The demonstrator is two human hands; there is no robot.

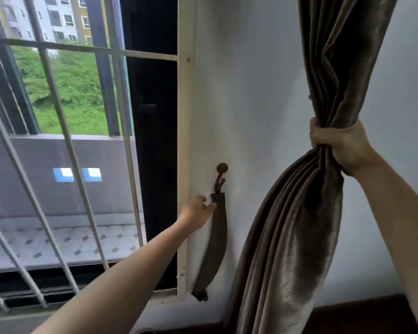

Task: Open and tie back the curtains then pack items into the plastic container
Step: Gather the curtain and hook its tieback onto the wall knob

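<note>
The white-barred window (58, 116) fills the view left of the dark round-knobbed wall hook (221, 174). Right of the hook hangs the long taupe velvet curtain (287, 237), gathered into a narrow waist at mid-height. The right grip (340, 145) is clenched round that waist, fingers wrapped about the folds. A dark brown fabric tieback strap (215, 244) dangles from the hook. The left grip (198, 210), just below-left of the hook, touches the strap's upper edge with loosely curled fingertips; whether it pinches the strap cannot be told.

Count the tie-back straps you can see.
1. The tie-back strap hangs from the wall hook beside the window frame, left hand touching its top end. Another may lie outside the view.
</note>
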